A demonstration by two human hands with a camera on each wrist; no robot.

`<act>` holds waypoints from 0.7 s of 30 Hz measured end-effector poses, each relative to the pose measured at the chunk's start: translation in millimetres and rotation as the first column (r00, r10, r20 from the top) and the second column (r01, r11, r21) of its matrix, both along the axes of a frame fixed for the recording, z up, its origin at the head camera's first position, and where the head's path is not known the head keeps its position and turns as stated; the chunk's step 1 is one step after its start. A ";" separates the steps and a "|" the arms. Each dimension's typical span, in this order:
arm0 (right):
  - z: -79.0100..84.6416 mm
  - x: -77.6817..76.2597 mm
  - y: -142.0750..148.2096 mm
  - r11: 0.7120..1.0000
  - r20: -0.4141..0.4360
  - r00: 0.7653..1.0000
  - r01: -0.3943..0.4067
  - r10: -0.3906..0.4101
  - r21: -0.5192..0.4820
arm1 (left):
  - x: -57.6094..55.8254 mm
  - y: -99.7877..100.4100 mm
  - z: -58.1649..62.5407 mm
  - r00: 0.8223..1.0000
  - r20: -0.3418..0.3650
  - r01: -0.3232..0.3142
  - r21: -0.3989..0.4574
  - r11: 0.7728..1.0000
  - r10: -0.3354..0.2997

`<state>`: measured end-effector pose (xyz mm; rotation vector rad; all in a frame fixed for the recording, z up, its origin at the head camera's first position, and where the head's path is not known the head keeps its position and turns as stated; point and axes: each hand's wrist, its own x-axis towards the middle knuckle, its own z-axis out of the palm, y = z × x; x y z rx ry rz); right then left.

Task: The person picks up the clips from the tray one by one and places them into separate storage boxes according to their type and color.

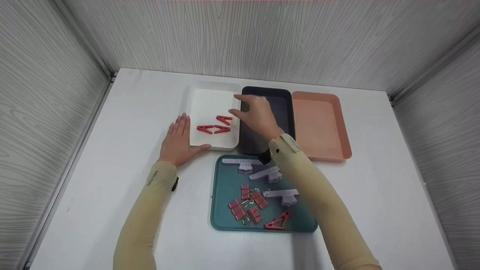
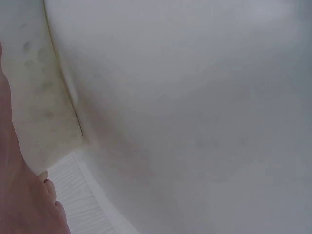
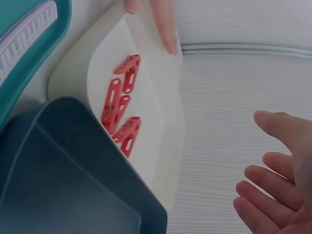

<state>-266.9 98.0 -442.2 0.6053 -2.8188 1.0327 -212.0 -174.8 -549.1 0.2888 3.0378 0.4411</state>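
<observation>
Three red clips [image 1: 213, 125] lie in the lower part of the white tray [image 1: 215, 97]. My left hand [image 1: 177, 144] rests along that tray's left side, fingers straight and thumb at the near edge. Over the seam between the white tray and the dark tray [image 1: 265, 90] hovers my right hand [image 1: 257, 115], thumb and fingers spread apart and holding nothing. In the right wrist view this hand [image 3: 282, 180] also shows a bare gap. On the teal tray [image 1: 221, 221] are several pink binder clips [image 1: 237, 209], three pale ruler clips [image 1: 245, 167] and one red clip [image 1: 278, 220].
An orange tray [image 1: 318, 123] stands right of the dark one, the three trays side by side. The teal tray lies nearer, just in front of them. Grey wood-patterned panels [image 1: 232, 37] enclose the white table [image 1: 123, 112] at the back and sides.
</observation>
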 end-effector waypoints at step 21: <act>15.0 45.6 64.5 0.962 -0.129 0.991 -0.016 -0.021 -0.273 | 1.4 -1.4 -1.3 1.000 -0.004 0.013 0.013 1.000 -0.013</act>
